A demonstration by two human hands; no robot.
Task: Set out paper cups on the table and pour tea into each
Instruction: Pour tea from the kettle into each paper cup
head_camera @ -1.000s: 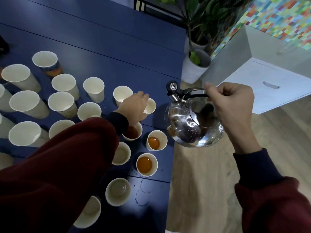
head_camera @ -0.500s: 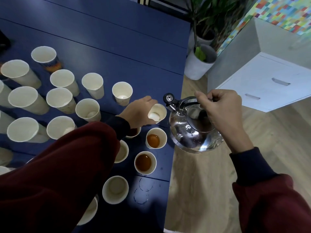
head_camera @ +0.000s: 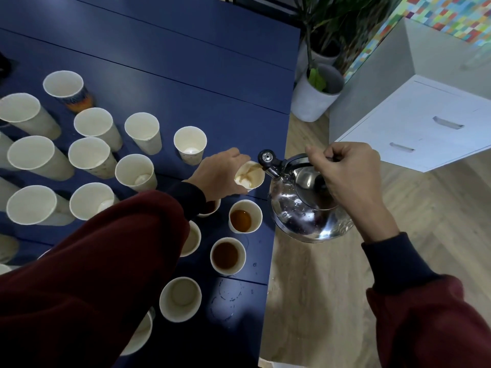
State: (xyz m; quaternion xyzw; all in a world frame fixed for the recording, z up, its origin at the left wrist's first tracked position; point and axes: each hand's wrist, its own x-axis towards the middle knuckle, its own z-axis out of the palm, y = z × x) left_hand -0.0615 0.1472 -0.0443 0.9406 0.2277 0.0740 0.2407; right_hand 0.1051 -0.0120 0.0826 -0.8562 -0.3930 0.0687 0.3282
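My left hand grips a white paper cup near the right edge of the dark blue table, tilting it toward the kettle. My right hand holds the handle of a shiny steel kettle just off the table edge. The kettle's spout touches the cup's rim and brown tea runs into the cup. Two cups with dark tea stand below the held cup; my left sleeve partly hides two more. Several empty white cups stand to the left.
An empty cup stands near the table's front edge beside wet ring marks. Off the table to the right are wooden floor, a potted plant in a white pot and a white drawer cabinet.
My left hand lifted the cup from the table and tilted it rightward. The kettle came left until its spout met the cup's rim, and tea now flows into it.
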